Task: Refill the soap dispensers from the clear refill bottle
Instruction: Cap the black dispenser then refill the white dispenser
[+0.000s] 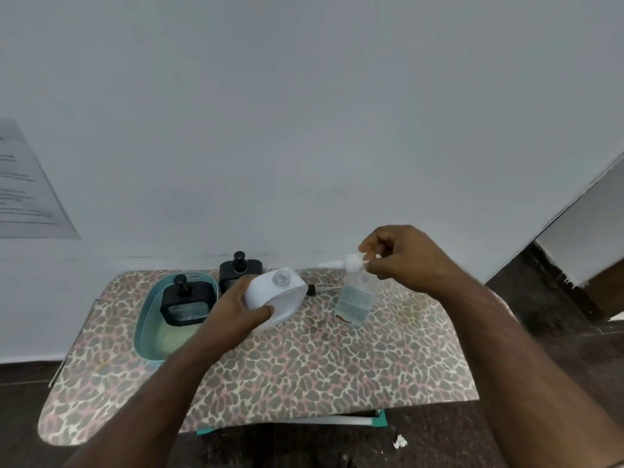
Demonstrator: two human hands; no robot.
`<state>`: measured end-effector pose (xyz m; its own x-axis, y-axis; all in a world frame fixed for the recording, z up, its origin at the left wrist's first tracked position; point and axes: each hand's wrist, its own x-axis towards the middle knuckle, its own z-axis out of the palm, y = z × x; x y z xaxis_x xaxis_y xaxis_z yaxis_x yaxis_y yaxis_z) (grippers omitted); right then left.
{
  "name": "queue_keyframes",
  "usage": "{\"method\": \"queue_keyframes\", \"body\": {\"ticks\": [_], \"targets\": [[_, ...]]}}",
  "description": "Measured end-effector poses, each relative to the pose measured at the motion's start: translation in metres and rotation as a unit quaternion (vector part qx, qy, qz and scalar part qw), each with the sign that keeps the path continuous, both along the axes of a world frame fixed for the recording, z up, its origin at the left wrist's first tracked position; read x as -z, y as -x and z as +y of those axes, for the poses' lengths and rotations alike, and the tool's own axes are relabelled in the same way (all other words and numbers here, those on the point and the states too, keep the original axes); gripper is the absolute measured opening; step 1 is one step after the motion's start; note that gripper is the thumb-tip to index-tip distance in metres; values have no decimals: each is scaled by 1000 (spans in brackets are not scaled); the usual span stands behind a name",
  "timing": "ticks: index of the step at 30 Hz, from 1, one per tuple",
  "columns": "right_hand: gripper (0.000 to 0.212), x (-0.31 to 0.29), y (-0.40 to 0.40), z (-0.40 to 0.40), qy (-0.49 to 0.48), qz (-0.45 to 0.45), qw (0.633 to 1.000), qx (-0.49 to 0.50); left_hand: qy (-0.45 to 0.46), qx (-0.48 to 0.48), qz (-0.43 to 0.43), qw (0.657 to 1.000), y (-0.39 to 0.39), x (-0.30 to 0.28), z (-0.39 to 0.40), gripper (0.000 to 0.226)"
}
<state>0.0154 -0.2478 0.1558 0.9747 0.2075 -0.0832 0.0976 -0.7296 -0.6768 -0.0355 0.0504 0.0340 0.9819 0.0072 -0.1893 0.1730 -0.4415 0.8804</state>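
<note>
My left hand (236,310) grips a white soap dispenser (275,298) tilted above the table, its clear neck open and without a pump. My right hand (401,256) pinches the white pump cap (351,263) on top of the clear refill bottle (356,298), which stands upright on the table about half full of pale liquid. A black pump head (311,289) with its tube lies on the table behind the white dispenser. One black dispenser (185,302) sits in a teal basin (145,329). Another black dispenser (238,270) stands behind it by the wall.
The small table (304,373) has a leopard-print cover and stands against a pale wall. A sheet of paper (27,187) hangs on the wall at left. A crumpled scrap (400,441) lies on the dark floor in front.
</note>
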Motion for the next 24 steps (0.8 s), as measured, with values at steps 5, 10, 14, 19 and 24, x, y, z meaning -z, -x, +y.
{"method": "queue_keyframes", "body": {"ticks": [5, 10, 14, 19, 24], "targets": [[13, 111, 6, -11, -54, 95, 986, 125, 44, -77, 19, 996, 4, 28, 10, 53], [11, 227, 26, 21, -35, 160, 977, 137, 63, -104, 54, 991, 1, 47, 4, 52], [14, 275, 26, 40, -33, 179, 976, 119, 49, -95, 67, 992, -1, 60, 0, 56], [23, 291, 15, 42, -52, 201, 968, 139, 35, -91, 76, 992, -10, 70, -2, 54], [36, 267, 24, 7, -139, 151, 923, 326, 32, -80, 79, 993, -17, 69, -10, 52]]}}
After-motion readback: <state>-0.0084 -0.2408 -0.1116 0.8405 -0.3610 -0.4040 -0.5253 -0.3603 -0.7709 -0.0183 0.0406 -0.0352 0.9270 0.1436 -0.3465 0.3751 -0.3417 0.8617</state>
